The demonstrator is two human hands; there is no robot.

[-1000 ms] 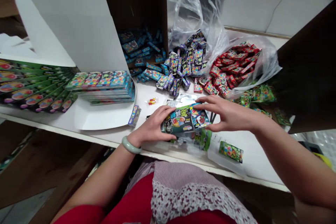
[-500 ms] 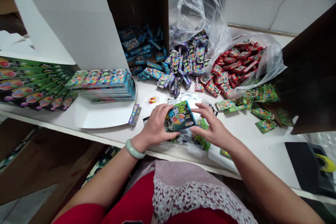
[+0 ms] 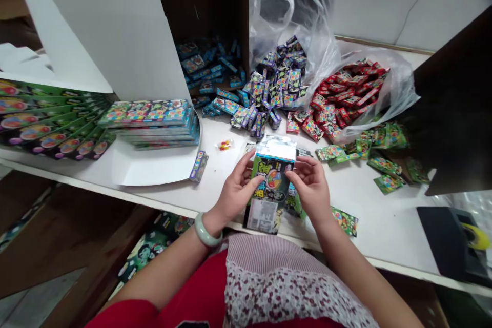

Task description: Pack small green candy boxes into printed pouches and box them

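Both my hands hold a dark green printed carton (image 3: 273, 184) upright over the table. My left hand (image 3: 238, 187) grips its left side and my right hand (image 3: 310, 184) presses its right side. A shiny foil-and-white top end (image 3: 275, 148) sticks up beyond my fingers. A white label (image 3: 262, 215) shows on the carton's lower part, near my wrists. A green sachet (image 3: 345, 221) lies near the front table edge, just right of my right hand. A small candy wrapper (image 3: 225, 145) lies beyond my left hand.
Heaps of blue (image 3: 207, 66), dark purple (image 3: 272, 82) and red packets (image 3: 342, 97) lie beyond my hands, with clear plastic bags behind. Green sachets (image 3: 380, 146) lie to the right. A stack of boxes (image 3: 149, 123) stands on white card at left, beside green display cards (image 3: 49, 123).
The carton has turned from lying tilted to standing lengthwise, now showing its white label and foil end. My hands have spread to its two sides.
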